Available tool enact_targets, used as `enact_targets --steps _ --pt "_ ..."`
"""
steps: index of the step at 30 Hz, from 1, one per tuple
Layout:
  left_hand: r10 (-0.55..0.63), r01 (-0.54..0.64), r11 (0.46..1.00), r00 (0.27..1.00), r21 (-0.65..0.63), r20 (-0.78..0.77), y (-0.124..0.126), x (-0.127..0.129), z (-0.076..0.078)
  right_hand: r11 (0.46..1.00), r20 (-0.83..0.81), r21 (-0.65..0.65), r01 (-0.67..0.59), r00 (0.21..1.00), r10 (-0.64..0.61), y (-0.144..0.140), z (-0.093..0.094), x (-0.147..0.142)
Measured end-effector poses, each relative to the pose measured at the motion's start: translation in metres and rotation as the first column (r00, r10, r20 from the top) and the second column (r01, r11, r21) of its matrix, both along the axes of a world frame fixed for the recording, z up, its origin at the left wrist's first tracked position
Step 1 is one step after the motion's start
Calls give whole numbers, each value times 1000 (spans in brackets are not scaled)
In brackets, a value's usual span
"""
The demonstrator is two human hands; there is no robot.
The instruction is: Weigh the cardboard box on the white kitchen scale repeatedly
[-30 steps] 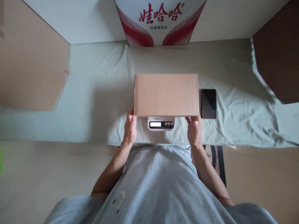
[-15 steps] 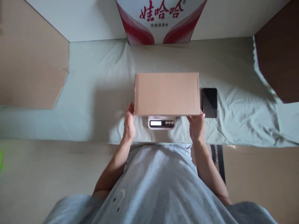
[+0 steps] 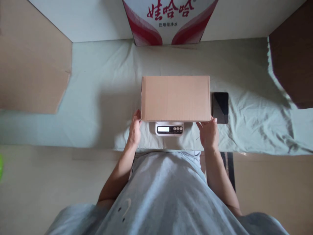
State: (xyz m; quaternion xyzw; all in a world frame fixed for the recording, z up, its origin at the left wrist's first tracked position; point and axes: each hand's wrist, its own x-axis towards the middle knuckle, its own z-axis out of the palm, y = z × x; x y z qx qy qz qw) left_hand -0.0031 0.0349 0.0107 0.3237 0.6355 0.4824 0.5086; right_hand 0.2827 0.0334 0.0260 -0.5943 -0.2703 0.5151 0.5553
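Nearest to us, our left hand (image 3: 135, 130) and right hand (image 3: 209, 134) sit at the 2 near corners of the cardboard box (image 3: 175, 98). The box lies just beyond our fingers (image 3: 137, 115), with its long axis running left to right across us, so both hands are equally near it, 1 at each end of the near edge. The left fingers curl against the box's near left corner and touch it. The right fingers touch the near right corner, loosely spread. We cannot tell whether either hand truly grips the box or only steadies it.

The box rests on top of a small white scale (image 3: 169, 128), whose display panel and 3 buttons poke out from under the box's near edge, between our hands. The display is lit, but its reading is too small to make out.

Just right of the box, a dark phone (image 3: 220, 107) lies flat on the pale green sheet (image 3: 102, 98) covering the surface.

Beyond the box stands a white and red carton (image 3: 170, 23) printed with red Chinese characters reading "娃哈哈" and, smaller beneath, "饮用纯净水". The box itself shows no label or writing on its top.
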Motion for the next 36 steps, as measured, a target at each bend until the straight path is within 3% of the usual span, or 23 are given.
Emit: enact_targets --steps 6,11,15,18,21,26,32,36 --pt "-25 29 997 999 78 -40 -6 0 26 993 58 121 -1 998 -6 -5 19 -3" --pt "-94 99 979 995 177 -36 -8 8 57 970 198 219 -102 979 58 -6 43 -19" --pt "-93 101 960 995 262 -41 9 15 77 948 267 302 -101 964 18 9 62 -23" --pt "-98 106 929 994 355 -40 35 19 84 917 230 386 -102 973 12 34 70 -19" --pt "-104 124 910 992 397 -71 64 21 81 891 178 438 -121 983 46 63 65 -15" --pt "-126 165 918 983 361 -131 102 23 56 905 301 384 -185 951 67 103 29 -8" --pt "-102 128 958 988 255 -114 125 20 20 935 287 296 -193 952 105 117 -2 -7" --pt "-92 108 974 992 200 -84 129 17 9 953 237 231 -198 961 142 118 -11 -6"
